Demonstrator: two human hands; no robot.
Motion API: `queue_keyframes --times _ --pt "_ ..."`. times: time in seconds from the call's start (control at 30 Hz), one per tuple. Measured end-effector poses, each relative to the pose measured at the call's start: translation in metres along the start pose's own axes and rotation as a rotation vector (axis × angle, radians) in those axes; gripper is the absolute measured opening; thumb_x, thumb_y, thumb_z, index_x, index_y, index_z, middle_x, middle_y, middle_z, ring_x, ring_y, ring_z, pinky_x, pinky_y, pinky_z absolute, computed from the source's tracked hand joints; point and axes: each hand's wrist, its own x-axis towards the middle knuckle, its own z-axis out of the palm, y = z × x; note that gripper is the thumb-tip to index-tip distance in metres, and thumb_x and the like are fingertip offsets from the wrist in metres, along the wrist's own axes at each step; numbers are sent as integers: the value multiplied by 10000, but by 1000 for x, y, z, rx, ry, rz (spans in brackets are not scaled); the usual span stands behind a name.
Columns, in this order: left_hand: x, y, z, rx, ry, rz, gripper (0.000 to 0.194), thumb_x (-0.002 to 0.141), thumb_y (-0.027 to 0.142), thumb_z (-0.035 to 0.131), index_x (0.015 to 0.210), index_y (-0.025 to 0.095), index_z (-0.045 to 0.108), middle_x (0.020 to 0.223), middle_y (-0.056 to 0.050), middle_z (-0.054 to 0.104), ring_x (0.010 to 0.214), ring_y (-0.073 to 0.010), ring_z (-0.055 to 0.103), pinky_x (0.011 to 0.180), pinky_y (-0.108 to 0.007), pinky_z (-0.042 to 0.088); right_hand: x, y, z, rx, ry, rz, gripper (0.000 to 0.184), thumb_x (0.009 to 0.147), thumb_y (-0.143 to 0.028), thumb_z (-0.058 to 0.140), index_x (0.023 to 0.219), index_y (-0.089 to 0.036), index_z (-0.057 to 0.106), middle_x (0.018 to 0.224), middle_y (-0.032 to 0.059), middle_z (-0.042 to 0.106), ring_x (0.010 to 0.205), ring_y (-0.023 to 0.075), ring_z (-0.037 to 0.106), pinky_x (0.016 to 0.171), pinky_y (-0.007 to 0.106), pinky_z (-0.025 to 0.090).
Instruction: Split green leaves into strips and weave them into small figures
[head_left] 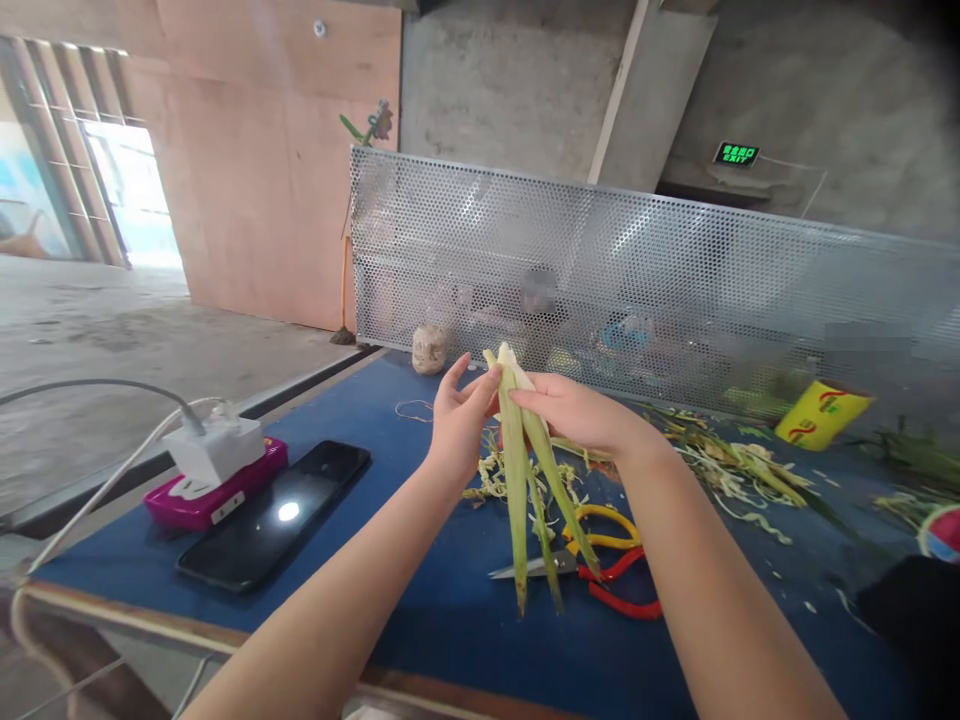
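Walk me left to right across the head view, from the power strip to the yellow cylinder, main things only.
Magenta power strip, black phone, left hand, pale green leaf strips, right hand, yellow cylinder.

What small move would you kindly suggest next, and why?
Perhaps shift the pale green strips leftward, away from the scissors: the left hand and right hand hold their upper ends, while the lower ends hang across the scissors in this view.
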Motion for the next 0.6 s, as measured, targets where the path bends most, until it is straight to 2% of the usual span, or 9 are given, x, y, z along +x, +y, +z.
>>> queue_keyframes --times 0.1,0.2,0.37,0.43,0.5,0.6 --pt "0 2 0 -8 -83 -26 721 671 237 686 1289 118 333 782 -81 692 455 -102 557 401 -207 389 0 -1 1 120 -24 57 299 889 -294 397 1161 -236 509 832 43 670 705 166 638 696 317 514" --pt "-2 4 0 23 -70 13 798 653 212 703 1331 149 285 732 -47 692 365 -73 492 349 -198 347 1 -4 3 260 -38 113 323 906 -328 357 1124 -161 528 771 77 668 681 171 638 711 341 521" --pt "-7 4 2 50 -97 -18 713 686 271 681 1305 190 336 601 21 642 246 -9 286 265 -167 205 3 -9 4 428 -51 132 315 923 -246 306 1111 -111 519 772 103 665 660 171 639 688 349 524" --pt "-7 4 2 55 -88 -3 700 677 272 690 1289 207 356 607 20 644 269 -20 347 283 -161 243 2 -9 3 457 -113 147 319 924 -199 282 1121 -94 510 761 103 666 658 169 643 703 356 522" --pt "-7 5 2 68 -50 33 694 656 261 706 1268 215 381 670 -5 669 360 -56 471 329 -164 318 1 -7 1 453 -187 186 320 922 -181 280 1134 -81 497 727 97 666 655 169 648 716 364 522" --pt "-6 5 2 96 -31 49 640 656 260 703 1228 214 420 744 -37 688 515 -110 578 410 -180 398 1 -3 0 414 -248 208 323 923 -223 314 1192 -95 441 689 80 664 654 174 653 711 367 525"
